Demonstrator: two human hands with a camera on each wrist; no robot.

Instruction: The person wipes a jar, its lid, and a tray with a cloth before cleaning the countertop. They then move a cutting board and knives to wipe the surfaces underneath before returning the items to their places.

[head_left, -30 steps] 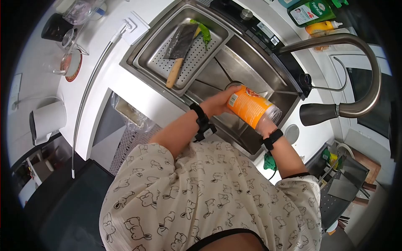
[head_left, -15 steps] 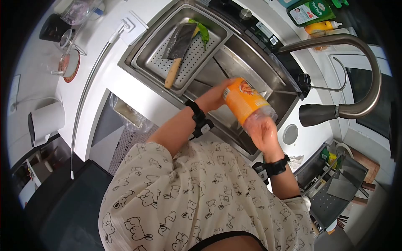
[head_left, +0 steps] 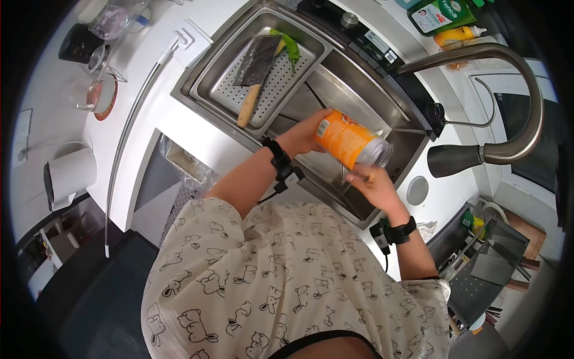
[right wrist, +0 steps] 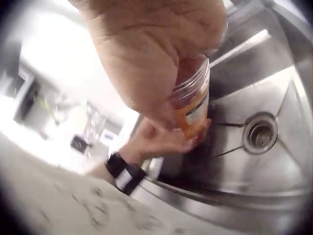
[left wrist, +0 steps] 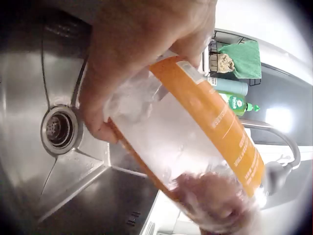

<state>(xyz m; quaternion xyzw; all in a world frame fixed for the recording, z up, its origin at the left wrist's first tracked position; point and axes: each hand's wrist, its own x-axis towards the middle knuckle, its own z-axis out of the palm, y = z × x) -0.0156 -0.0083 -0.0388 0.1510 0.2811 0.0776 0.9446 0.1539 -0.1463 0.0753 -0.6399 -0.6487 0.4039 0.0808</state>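
An orange-labelled clear jar point(head_left: 347, 140) is held tilted over the sink, its open mouth toward the lower right. The left hand point(head_left: 304, 136) grips its base end; in the left wrist view that hand point(left wrist: 142, 44) curls round the end of the jar point(left wrist: 210, 105). At the mouth is the right hand point(head_left: 375, 186), its fingers blurred beside the rim. The right wrist view has the right hand point(right wrist: 146, 54) over the threaded mouth of the jar point(right wrist: 195, 115), fingertips hidden. Pinkish shapes show through the clear wall in the left wrist view; contact cannot be told.
A perforated tray point(head_left: 222, 99) at the sink's upper left holds a cleaver point(head_left: 257, 63) and green peppers point(head_left: 292, 51). The faucet point(head_left: 532, 90) arches at the right. Below the jar lies the sink basin point(head_left: 353, 90); its drain point(left wrist: 59, 129) shows in the left wrist view.
The right hand, inside the jar up to the wrist a second ago, has come out to the mouth. Jar and left hand have shifted slightly up and left.
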